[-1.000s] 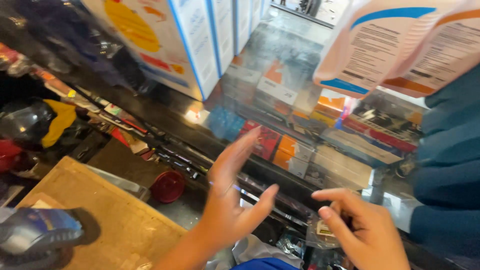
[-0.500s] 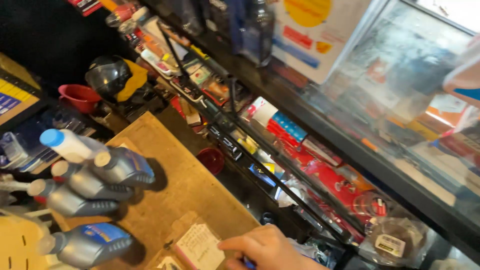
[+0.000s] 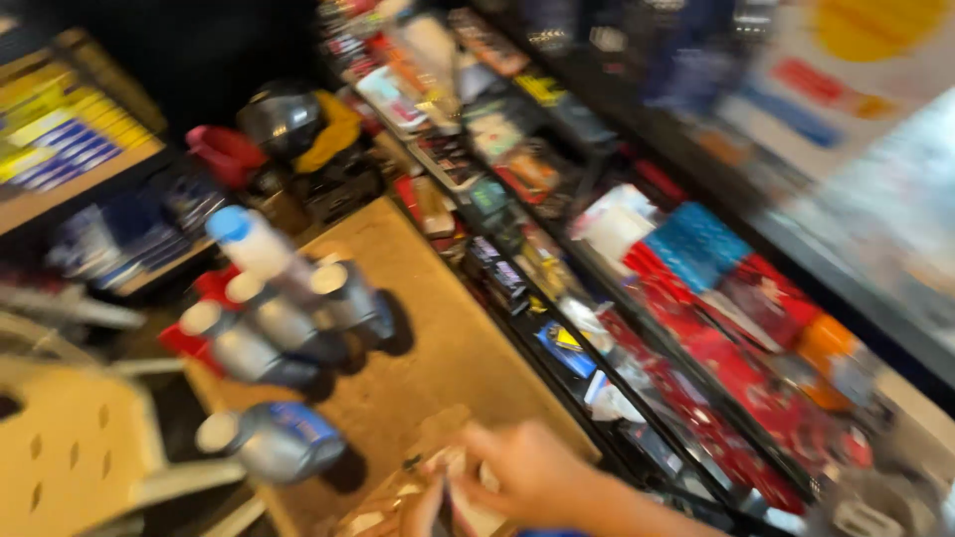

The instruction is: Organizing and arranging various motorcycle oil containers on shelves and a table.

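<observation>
One hand (image 3: 532,472) rests at the near edge of a brown wooden counter (image 3: 438,348), fingers on a small paper pad (image 3: 453,497). Grey bottles (image 3: 274,328) stand left of it. Packed display shelves (image 3: 696,328) run right. View is blurred.

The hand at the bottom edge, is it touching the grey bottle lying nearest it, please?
Apart: the head view shows bare wooden counter between the hand and the grey bottle.
</observation>
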